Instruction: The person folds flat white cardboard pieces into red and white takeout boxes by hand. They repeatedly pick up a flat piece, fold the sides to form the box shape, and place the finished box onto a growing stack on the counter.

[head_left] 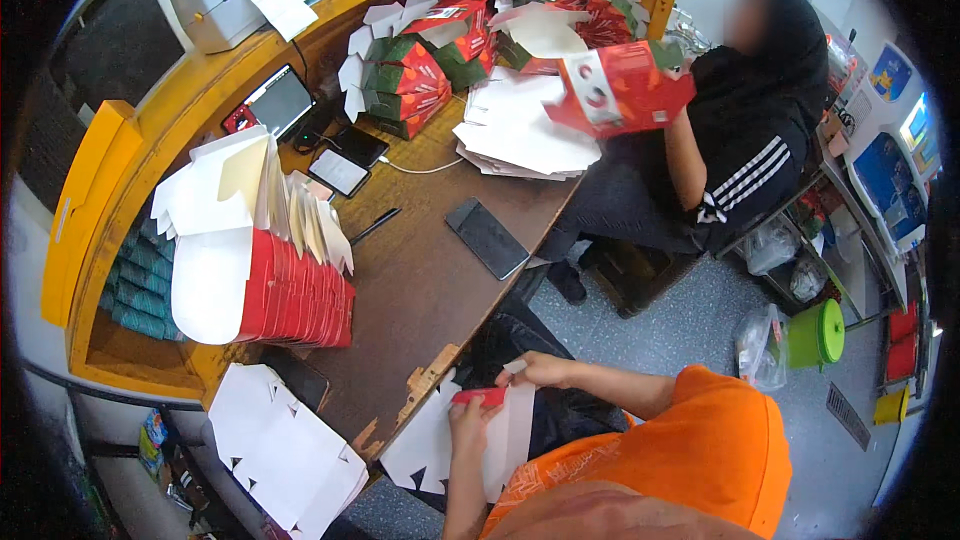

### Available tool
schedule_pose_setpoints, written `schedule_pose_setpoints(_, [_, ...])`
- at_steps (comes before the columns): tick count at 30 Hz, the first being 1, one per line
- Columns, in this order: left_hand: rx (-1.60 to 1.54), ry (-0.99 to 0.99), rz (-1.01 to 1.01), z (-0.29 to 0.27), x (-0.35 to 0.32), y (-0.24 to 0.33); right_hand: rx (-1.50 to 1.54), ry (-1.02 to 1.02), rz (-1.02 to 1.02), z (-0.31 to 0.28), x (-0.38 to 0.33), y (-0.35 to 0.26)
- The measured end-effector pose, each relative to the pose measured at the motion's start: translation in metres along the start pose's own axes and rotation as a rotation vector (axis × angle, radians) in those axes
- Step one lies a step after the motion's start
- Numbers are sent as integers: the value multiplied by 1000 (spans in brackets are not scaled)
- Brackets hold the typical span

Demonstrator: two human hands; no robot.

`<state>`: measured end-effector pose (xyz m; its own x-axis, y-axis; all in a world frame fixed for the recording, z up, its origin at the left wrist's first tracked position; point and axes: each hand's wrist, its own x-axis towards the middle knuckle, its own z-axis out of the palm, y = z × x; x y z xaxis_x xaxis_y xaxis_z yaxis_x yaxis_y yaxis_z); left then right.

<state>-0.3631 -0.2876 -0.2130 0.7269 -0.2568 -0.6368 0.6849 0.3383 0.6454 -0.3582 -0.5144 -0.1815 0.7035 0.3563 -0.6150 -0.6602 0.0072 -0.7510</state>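
Observation:
Over my lap I hold a cardboard box blank, white on the side facing up, with a folded red flap at its upper edge. My left hand is closed on the blank by the red flap. Just to the right, my right hand pinches a small pale tab of the same blank. At the table's left stands a row of nested red boxes with white inner flaps. A stack of flat white blanks lies at the near left corner, beside my left forearm.
Across the table a co-worker in dark clothes holds a red box. Red and green boxes pile up at the back by white blanks. A phone, a pen and a white cable lie on the worn brown table.

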Motion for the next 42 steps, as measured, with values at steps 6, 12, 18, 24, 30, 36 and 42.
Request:
schedule_pose_setpoints(6, [-42,130,72,-7,-3,-4,-437,257,-301,10,-1,4])
schedule_pose_setpoints(12, [12,51,35,-14,3,5,-625,192,-554,33,-33,-41])
schedule_pose_setpoints(18, [299,-57,7,12,-18,8,-969,379,-383,62,-12,-13])
schedule_pose_setpoints(24, [244,-36,47,2,-30,16,-1031,462,-344,80,0,-10])
schedule_pose_setpoints(30, [111,25,173,-14,-32,17,-765,306,-473,79,4,-16])
schedule_pose_setpoints(36, [46,-89,137,-25,-26,13,-414,335,-565,75,39,33])
schedule_pose_setpoints(42, [947,-536,170,-38,-107,103,97,230,6,32,86,9])
